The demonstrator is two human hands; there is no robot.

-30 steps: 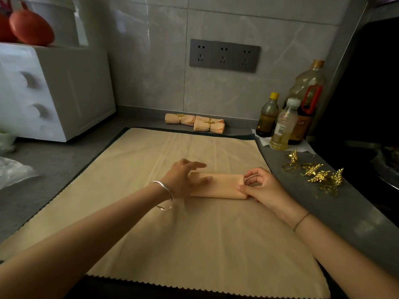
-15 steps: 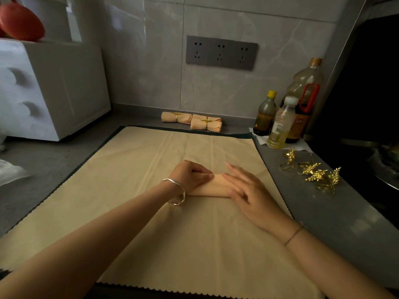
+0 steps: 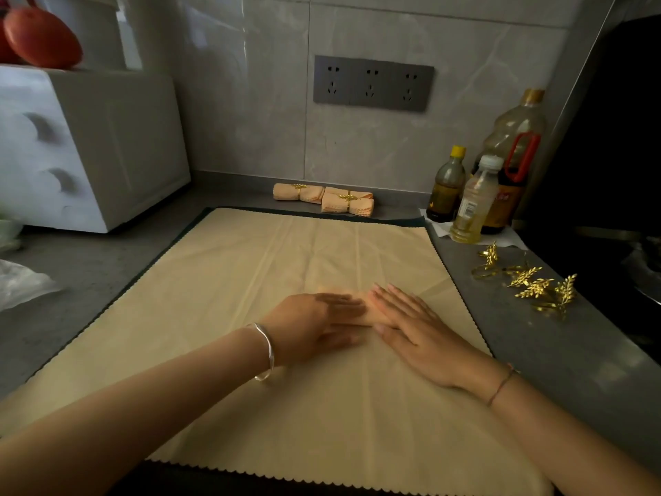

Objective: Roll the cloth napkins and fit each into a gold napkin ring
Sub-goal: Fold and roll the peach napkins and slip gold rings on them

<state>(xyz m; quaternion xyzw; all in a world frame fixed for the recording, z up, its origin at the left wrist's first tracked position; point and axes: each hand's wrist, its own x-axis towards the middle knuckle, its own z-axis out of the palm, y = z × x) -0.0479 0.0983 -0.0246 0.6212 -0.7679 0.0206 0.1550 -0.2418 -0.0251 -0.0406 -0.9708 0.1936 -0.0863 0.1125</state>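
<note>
A peach cloth napkin [image 3: 363, 316] lies partly rolled on the beige mat [image 3: 250, 281], mostly hidden under my hands. My left hand [image 3: 314, 322] lies flat on its left part with straight fingers. My right hand [image 3: 411, 325] presses flat on its right part, fingers stretched out. Two rolled napkins in gold rings [image 3: 323, 199] lie at the back by the wall. Several loose gold leaf napkin rings [image 3: 529, 282] sit on the grey counter to the right of the mat.
Three oil bottles [image 3: 479, 195] stand at the back right on a white paper. A white appliance [image 3: 82, 148] with knobs fills the left, red fruit [image 3: 41, 37] on top. A clear plastic bag [image 3: 18, 284] lies at the left edge. A dark stove area is at the far right.
My right hand went from pinching the napkin's right end to lying flat on it. My left hand's curled fingers straightened out, and both palms now press on the roll.
</note>
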